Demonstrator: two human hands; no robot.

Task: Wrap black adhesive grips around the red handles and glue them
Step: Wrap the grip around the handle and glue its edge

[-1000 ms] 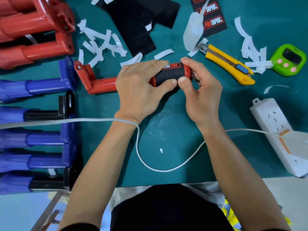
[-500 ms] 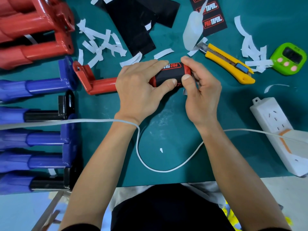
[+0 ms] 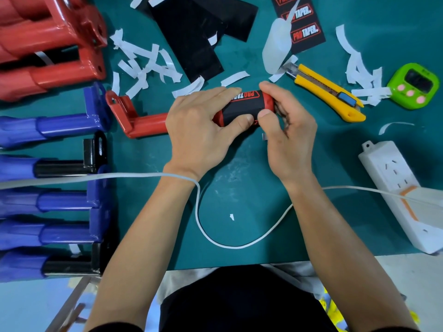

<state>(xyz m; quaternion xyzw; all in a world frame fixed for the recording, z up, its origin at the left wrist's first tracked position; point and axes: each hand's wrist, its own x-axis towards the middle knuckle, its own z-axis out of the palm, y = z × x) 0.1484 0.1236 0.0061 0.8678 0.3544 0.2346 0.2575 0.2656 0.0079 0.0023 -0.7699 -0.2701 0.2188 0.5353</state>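
Observation:
A red handle (image 3: 143, 121) lies across the green mat, its bracket end to the left. A black adhesive grip (image 3: 244, 106) with red and white lettering is wrapped round its right end. My left hand (image 3: 199, 130) holds the handle from above, thumb pressing the near side of the grip. My right hand (image 3: 285, 130) curls round the handle's right end, thumb pressing the grip beside my left thumb. The underside of the grip is hidden.
Red handles (image 3: 48, 44) and blue handles (image 3: 48, 202) are stacked at the left. Black grip sheets (image 3: 191, 39), a white glue bottle (image 3: 275, 49), a yellow utility knife (image 3: 330, 94), a green timer (image 3: 414, 86), white backing strips (image 3: 143, 63), a power strip (image 3: 402, 195) and a white cable (image 3: 215, 240) surround the hands.
My right hand shifted slightly down and its thumb slid along the grip's near edge. The handle stays where it was under my left hand.

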